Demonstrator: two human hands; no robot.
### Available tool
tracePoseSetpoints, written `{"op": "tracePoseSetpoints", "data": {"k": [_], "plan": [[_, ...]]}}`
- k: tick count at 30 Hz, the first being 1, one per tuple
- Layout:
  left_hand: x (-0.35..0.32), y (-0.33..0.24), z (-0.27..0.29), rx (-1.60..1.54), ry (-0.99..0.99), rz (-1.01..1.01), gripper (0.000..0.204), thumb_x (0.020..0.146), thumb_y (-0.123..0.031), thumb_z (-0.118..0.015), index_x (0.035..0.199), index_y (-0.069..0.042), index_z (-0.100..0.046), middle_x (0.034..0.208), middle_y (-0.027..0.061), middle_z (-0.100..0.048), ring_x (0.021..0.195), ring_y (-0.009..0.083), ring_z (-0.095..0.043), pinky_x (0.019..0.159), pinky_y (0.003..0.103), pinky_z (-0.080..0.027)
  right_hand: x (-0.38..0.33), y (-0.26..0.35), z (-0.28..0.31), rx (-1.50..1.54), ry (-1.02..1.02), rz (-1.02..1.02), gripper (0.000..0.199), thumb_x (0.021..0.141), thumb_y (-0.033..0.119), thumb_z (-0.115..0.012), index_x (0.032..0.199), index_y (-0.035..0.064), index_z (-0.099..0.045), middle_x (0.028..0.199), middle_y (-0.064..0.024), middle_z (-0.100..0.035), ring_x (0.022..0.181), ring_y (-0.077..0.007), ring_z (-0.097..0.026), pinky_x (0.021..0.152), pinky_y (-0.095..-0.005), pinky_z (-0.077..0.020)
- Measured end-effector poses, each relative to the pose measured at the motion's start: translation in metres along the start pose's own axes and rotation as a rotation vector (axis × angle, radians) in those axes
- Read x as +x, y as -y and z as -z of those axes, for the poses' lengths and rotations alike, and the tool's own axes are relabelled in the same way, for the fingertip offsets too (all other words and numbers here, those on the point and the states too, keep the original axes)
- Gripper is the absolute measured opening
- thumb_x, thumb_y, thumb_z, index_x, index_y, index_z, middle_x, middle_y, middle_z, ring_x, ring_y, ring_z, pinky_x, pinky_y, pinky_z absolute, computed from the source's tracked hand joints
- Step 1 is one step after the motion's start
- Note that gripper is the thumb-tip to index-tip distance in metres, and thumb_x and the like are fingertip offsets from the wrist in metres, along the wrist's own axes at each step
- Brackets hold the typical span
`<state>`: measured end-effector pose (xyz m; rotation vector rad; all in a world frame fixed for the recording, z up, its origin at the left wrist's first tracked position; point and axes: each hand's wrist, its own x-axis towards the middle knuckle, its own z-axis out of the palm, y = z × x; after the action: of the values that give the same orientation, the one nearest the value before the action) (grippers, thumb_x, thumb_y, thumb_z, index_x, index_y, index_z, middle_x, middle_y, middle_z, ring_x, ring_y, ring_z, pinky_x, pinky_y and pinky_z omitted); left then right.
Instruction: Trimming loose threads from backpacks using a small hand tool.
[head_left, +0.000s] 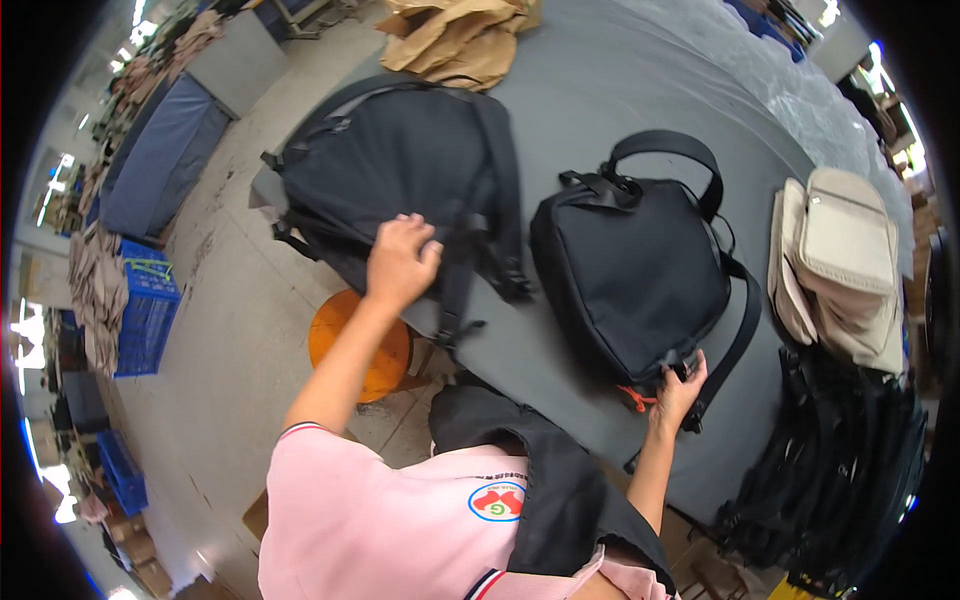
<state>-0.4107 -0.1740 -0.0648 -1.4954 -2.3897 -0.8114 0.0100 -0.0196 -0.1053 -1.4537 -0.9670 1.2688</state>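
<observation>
Two black bags lie on the grey-covered table in front of me. My left hand (402, 262) rests on the near side of the left black backpack (400, 150), its fingers stretched out and a little apart. Loose straps and buckles (490, 262) hang off that backpack just right of the hand. At the near right corner of the other black bag (640, 280), my right hand (680, 392) has its fingers closed on the bag's edge by a small fitting. A short orange cord (637, 398) sticks out beside those fingers. This bag's wide shoulder strap (738, 340) curves along its right side.
Crumpled brown paper (460, 45) lies at the table's far end. Beige backpacks (845, 250) are stacked on the right, above a pile of black straps or bags (830, 460). An orange round stool (360, 345) stands below the table's left edge. A blue crate (150, 310) sits farther left.
</observation>
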Motion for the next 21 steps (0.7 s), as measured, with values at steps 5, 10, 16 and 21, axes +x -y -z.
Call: {"op": "tracePoseSetpoints", "data": {"k": [5,10,16,21], "plan": [[-0.031,-0.073,0.013,-0.001,0.164,-0.048,0.052,0.066,-0.009,-0.071,0.117,-0.007,-0.06,0.128,0.0107,-0.054,0.121,0.0292,-0.048,0.088,0.038,-0.051,0.0,0.014,0.031,0.059,-0.095,0.011,0.065,0.071,-0.017,-0.05,0.129,0.0104,-0.046,0.102,-0.0075,-0.054,0.066,-0.0085,-0.052,0.042,-0.0174,-0.034],[-0.019,-0.071,0.01,0.032,0.147,-0.094,0.047,0.069,-0.006,-0.068,0.115,-0.009,-0.061,0.125,0.0092,-0.058,0.118,0.0278,-0.052,0.083,0.034,-0.054,-0.015,0.06,0.094,0.098,-0.079,0.106,0.066,0.067,-0.017,-0.046,0.129,0.0031,-0.048,0.076,0.0007,-0.056,0.052,-0.0024,-0.044,0.04,-0.0145,-0.0296],[0.04,-0.117,0.079,0.017,0.472,-0.185,0.054,0.077,-0.029,-0.071,0.125,-0.011,-0.054,0.114,0.0077,-0.064,0.097,0.0264,-0.063,0.079,0.038,-0.051,-0.05,0.115,0.112,-0.178,0.014,-0.107,0.049,0.065,-0.008,-0.046,0.111,0.0008,-0.061,0.104,-0.0079,-0.06,0.081,-0.0118,-0.059,0.067,-0.019,-0.0492],[0.089,-0.218,-0.016,-0.689,0.355,-0.452,0.059,0.079,-0.019,-0.07,0.132,-0.005,-0.047,0.128,0.0194,-0.053,0.115,0.0333,-0.054,0.095,0.036,-0.044,-0.049,0.084,0.141,-0.243,0.115,0.064,0.042,0.067,-0.01,-0.047,0.103,0.0023,-0.064,0.084,0.0043,-0.056,0.066,-0.0044,-0.045,0.062,-0.0182,-0.0386]]}}
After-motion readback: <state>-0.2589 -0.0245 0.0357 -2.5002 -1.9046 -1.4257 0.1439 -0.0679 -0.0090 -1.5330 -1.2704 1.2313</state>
